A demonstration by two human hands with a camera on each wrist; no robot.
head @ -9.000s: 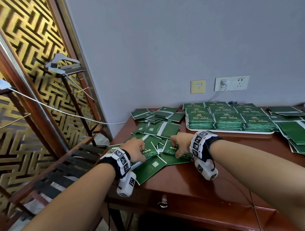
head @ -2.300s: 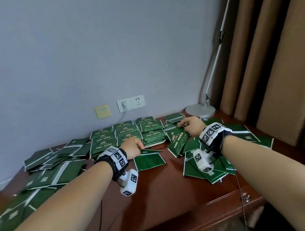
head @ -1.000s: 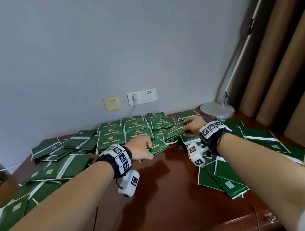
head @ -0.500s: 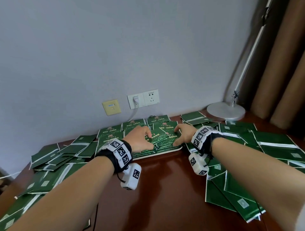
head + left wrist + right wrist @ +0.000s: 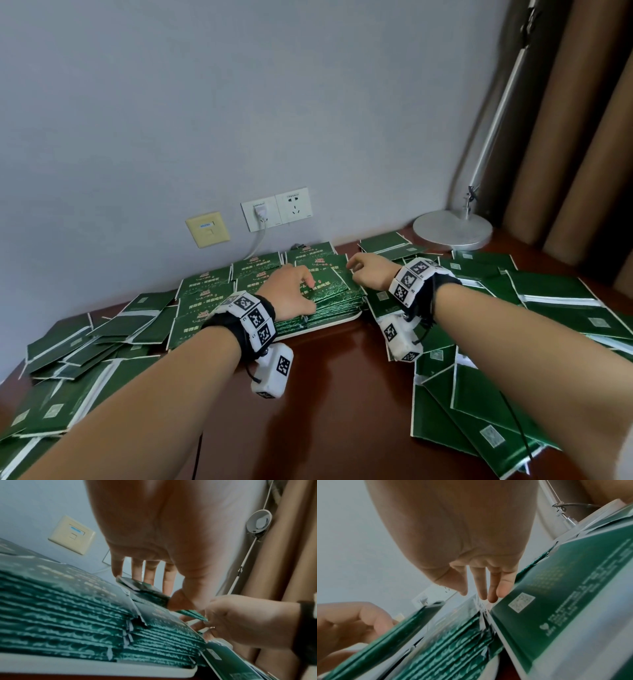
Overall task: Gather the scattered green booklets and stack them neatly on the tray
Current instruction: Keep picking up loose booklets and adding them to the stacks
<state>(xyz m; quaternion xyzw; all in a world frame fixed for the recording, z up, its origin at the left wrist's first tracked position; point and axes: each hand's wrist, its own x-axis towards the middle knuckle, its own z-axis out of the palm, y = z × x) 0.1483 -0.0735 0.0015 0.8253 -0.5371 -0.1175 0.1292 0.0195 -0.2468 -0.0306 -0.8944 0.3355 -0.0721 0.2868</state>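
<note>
Booklets (image 5: 329,291) on tray (image 5: 337,320), gold writing unreadable, left hand (image 5: 291,294) gripping some, right hand (image 5: 368,275) loose.

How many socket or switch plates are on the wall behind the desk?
3: a beige plate on the left, a white socket with a plug in it next, and a bare white socket rightmost. None looks hidden.

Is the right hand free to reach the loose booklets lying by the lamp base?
Probably yes: the right hand hovers with empty fingers, and the loose booklets lie just beyond it, nothing between.
</note>
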